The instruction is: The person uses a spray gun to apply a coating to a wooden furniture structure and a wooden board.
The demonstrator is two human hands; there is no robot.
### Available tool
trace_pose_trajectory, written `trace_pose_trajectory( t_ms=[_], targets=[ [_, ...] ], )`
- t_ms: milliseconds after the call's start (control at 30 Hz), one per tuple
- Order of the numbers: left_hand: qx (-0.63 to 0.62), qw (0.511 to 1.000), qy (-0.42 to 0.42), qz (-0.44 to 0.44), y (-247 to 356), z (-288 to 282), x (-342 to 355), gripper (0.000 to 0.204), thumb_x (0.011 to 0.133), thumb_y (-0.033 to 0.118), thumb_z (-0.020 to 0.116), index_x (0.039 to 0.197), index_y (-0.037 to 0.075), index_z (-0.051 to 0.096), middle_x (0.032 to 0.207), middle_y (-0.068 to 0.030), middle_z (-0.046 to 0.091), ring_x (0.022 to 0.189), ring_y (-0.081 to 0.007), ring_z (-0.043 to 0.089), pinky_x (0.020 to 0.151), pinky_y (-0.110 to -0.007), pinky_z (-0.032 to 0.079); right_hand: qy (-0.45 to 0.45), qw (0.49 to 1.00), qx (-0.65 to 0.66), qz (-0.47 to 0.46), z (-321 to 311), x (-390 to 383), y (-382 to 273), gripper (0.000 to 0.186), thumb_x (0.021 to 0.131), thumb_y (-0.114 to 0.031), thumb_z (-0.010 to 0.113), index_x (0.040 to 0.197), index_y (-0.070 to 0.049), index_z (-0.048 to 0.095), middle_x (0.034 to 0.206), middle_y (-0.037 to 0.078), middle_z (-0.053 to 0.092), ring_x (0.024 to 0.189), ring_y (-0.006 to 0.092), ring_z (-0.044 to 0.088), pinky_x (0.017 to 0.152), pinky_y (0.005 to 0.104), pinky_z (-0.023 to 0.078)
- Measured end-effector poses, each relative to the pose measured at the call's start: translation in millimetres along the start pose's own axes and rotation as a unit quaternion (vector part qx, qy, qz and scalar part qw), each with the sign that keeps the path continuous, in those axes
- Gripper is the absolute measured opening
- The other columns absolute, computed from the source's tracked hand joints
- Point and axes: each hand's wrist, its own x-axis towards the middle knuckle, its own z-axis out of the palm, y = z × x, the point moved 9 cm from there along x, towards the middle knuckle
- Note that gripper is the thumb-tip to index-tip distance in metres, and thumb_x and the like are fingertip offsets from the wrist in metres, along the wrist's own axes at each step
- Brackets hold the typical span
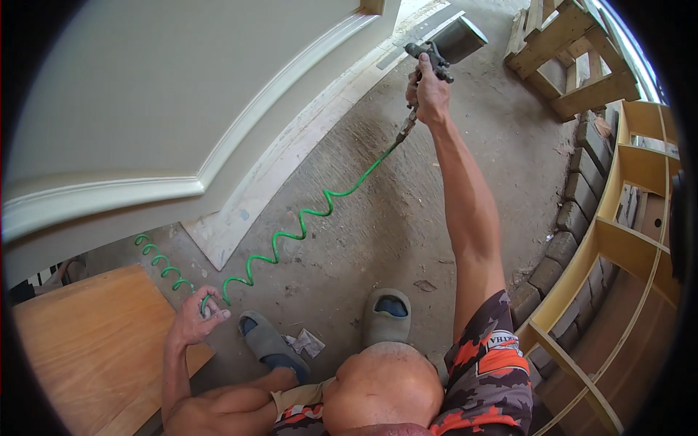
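Stretched far forward, my right hand [430, 96] is wrapped round the handle of a spray gun [434, 62]. A grey metal cup [459, 40] sits on the gun's far right side. From the handle's lower end a coiled green air hose [302, 225] runs back toward me. At the lower left my left hand [198, 317] is closed round a loop of that hose, and more coils trail off beyond it. To the left of the gun stands a large pale panel [145, 102] with a raised white moulding [254, 102]. Whether paint is leaving the nozzle cannot be seen.
A brown wooden board [87, 341] lies at the lower left. Along the right are a wooden crate-like frame [574, 62], a row of grey blocks [571, 211] and a long wooden frame with compartments [632, 247]. My sandalled feet [385, 316] stand on the concrete floor [356, 254].
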Motion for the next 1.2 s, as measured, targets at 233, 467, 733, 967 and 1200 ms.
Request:
trace_pose_trajectory(
  t_ms=[233,467,733,967,1200],
  targets=[
    [0.016,1.000,0.008,-0.010,-35.8,-17.7,-11.4,0.037,0.091,0.025,0.089,0.113,0.008,0.065,0.080,0.0044,0.061,0.076,-0.0088,0.054,0.070,-0.030,0.046,-0.028,0.999,-0.020,0.034,26.7,-77.4,40.6,0.038,0.113,-0.041,0.068,0.092,-0.012,0.056,0.067,0.000,0.051,0.044,0.0116,0.040,0.042,0.0317,0.030],
    [0.030,0.997,0.015,-0.066,-84.1,-33.5,-24.3,0.036,0.089,0.029,0.090,0.107,0.009,0.066,0.080,0.0054,0.056,0.075,-0.0094,0.052,0.068,-0.031,0.045,-0.071,0.994,-0.070,0.037,57.2,-156.9,70.4,0.047,0.114,-0.042,0.066,0.083,-0.006,0.061,0.061,0.002,0.057,0.045,0.0145,0.054,0.043,0.0334,0.040],
    [0.044,0.995,0.028,-0.081,-123.1,-61.1,-40.2,0.035,0.091,0.031,0.089,0.105,0.008,0.067,0.078,0.0034,0.058,0.073,-0.0110,0.054,0.067,-0.032,0.046,-0.122,0.984,-0.120,0.057,106.2,-254.6,107.9,0.048,0.115,-0.040,0.065,0.081,-0.007,0.056,0.062,0.001,0.052,0.045,0.0134,0.049,0.043,0.0326,0.036],
    [0.040,0.992,0.030,-0.114,-167.9,-77.1,-56.6,0.035,0.094,0.033,0.088,0.101,0.005,0.069,0.076,-0.0031,0.072,0.071,-0.0137,0.068,0.069,-0.034,0.052,-0.177,0.967,-0.147,0.106,143.1,-328.5,138.3,0.043,0.115,-0.039,0.065,0.088,-0.007,0.060,0.059,-0.003,0.053,0.048,0.0086,0.049,0.046,0.0304,0.040],
    [0.022,0.990,0.037,-0.135,-190.5,-87.7,-73.5,0.032,0.096,0.031,0.087,0.099,0.006,0.066,0.078,-0.0029,0.070,0.071,-0.0124,0.067,0.068,-0.032,0.052,-0.224,0.954,-0.160,0.120,172.6,-384.2,169.8,0.046,0.115,-0.042,0.065,0.087,-0.006,0.058,0.063,0.000,0.054,0.050,0.0109,0.051,0.046,0.0312,0.042]
  ],
)
